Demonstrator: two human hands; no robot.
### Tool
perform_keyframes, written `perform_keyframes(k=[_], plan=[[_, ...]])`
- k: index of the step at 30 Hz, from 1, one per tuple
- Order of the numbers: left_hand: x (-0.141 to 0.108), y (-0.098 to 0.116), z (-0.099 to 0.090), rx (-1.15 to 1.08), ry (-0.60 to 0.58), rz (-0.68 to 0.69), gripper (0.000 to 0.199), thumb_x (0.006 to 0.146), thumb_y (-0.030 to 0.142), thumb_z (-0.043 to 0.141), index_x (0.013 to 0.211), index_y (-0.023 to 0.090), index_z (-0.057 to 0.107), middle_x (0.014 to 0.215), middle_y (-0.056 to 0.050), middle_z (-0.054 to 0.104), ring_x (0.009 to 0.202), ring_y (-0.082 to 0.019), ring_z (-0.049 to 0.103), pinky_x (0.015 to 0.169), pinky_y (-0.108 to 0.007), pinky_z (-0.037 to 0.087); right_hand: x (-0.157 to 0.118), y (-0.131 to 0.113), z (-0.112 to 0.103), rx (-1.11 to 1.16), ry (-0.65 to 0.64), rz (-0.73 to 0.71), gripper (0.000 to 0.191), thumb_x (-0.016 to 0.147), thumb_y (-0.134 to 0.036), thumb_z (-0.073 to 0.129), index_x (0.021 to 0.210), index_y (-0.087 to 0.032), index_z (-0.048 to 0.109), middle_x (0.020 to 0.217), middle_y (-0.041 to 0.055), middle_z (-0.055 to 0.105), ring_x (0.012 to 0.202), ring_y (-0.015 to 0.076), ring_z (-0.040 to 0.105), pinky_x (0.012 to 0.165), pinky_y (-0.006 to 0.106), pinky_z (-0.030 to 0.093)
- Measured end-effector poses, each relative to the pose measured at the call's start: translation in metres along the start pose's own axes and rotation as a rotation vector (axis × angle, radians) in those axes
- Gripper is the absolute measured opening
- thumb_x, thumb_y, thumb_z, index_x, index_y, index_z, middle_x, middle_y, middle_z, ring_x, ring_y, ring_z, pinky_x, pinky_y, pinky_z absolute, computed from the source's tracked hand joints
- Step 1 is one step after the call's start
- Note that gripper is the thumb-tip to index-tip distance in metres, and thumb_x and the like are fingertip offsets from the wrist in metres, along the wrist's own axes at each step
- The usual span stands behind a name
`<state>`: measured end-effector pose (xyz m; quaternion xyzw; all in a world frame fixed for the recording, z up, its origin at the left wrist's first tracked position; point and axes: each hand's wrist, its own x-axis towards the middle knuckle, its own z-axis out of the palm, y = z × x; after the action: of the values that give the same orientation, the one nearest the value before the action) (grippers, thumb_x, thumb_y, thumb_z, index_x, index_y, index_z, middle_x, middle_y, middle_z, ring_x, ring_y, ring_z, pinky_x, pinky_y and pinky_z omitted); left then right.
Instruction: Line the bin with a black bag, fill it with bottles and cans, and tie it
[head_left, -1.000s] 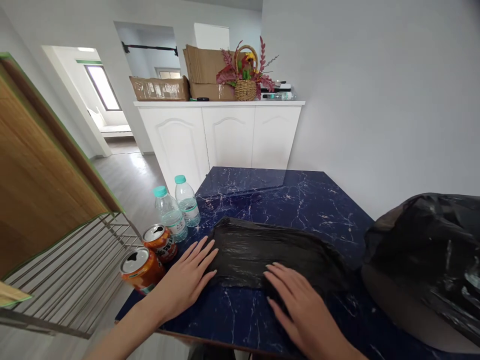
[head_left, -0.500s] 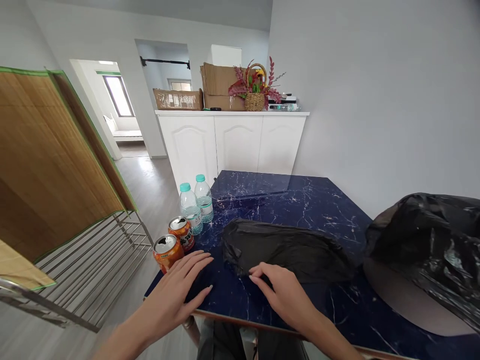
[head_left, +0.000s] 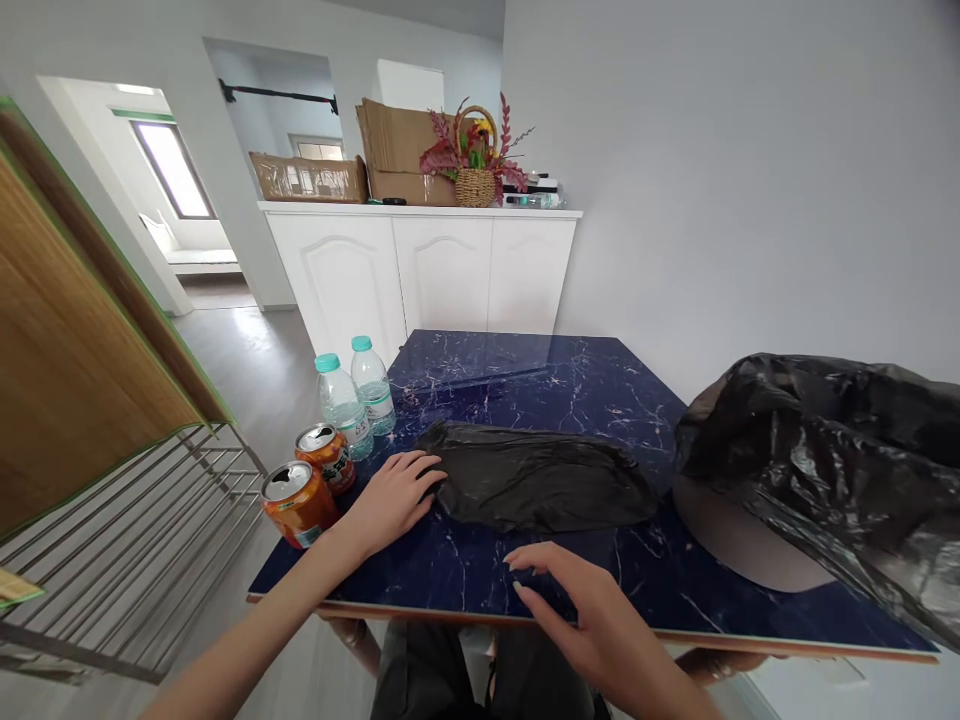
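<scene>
Head view: your hands at a flattened black bag.
Your left hand lay loosely spread at its left end; your right hand, thumb and fingers apart, hovered near its front edge over the tabletop.

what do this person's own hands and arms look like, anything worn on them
The left hand and right hand are both bare, with slim fingers and no glove or ring showing. The nails visible on the right hand reach past the fingertips. No sleeve, watch or bracelet is in view.
</scene>
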<state>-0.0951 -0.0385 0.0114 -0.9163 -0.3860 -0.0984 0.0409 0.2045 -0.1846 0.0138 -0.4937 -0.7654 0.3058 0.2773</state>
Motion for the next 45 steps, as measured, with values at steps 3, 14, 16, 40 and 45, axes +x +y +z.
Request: perform_keyframes(k=[3, 14, 16, 40, 45], plan=[[0.008, -0.006, -0.001, -0.008, 0.015, 0.018, 0.031, 0.107, 0.018, 0.048, 0.127, 0.022, 0.071, 0.134, -0.011, 0.074, 0.127, -0.028, 0.066, 0.11, -0.049, 0.049, 0.009, 0.004, 0.008, -0.087, 0.067, -0.086, 0.027, 0.109, -0.032, 0.049, 0.132, -0.032, 0.063, 0.137, 0.0069, 0.071, 0.127, 0.026, 0.07, 0.105, 0.04, 0.06], [-0.041, 0.084, -0.091, -0.012, 0.268, 0.385, 0.024, 0.101, 0.016, 0.06, 0.121, 0.022, 0.072, 0.115, -0.004, 0.081, 0.121, -0.023, 0.069, 0.116, -0.042, 0.049, 0.04, -0.017, 0.044, -0.151, 0.038, -0.281, 0.078, 0.082, -0.005, 0.06, 0.157, -0.026, 0.053, 0.158, 0.0057, 0.059, 0.146, 0.0269, 0.055, 0.127, 0.048, 0.041], [-0.06, 0.094, -0.09, 0.054, 0.396, 0.361, 0.034, 0.098, 0.021, 0.064, 0.131, 0.023, 0.069, 0.125, -0.005, 0.079, 0.126, -0.025, 0.068, 0.118, -0.044, 0.05, 0.033, -0.02, 0.044, 0.15, 0.061, -0.143, 0.06, 0.091, -0.012, 0.056, 0.148, -0.029, 0.064, 0.148, 0.0049, 0.068, 0.139, 0.0268, 0.062, 0.121, 0.046, 0.048], [0.068, 0.1, 0.026, -0.332, -0.113, 0.378, 0.062, 0.109, 0.048, 0.052, 0.164, 0.023, 0.042, 0.17, -0.011, 0.044, 0.16, -0.031, 0.035, 0.135, -0.056, 0.024, -0.005, 0.045, -0.008, -0.57, 0.283, -0.259, 0.087, 0.107, -0.044, 0.057, 0.175, -0.022, 0.007, 0.171, 0.0093, 0.041, 0.158, 0.0332, 0.04, 0.121, 0.053, 0.049], [0.063, 0.084, 0.017, -0.391, -0.169, 0.353, 0.07, 0.105, 0.058, 0.057, 0.163, 0.02, 0.044, 0.167, -0.012, 0.049, 0.157, -0.031, 0.042, 0.133, -0.051, 0.029, -0.01, 0.091, 0.006, -0.65, 0.203, -0.215, 0.08, 0.11, -0.043, 0.051, 0.175, -0.029, 0.008, 0.17, 0.0079, 0.041, 0.151, 0.0347, 0.05, 0.114, 0.057, 0.056]])
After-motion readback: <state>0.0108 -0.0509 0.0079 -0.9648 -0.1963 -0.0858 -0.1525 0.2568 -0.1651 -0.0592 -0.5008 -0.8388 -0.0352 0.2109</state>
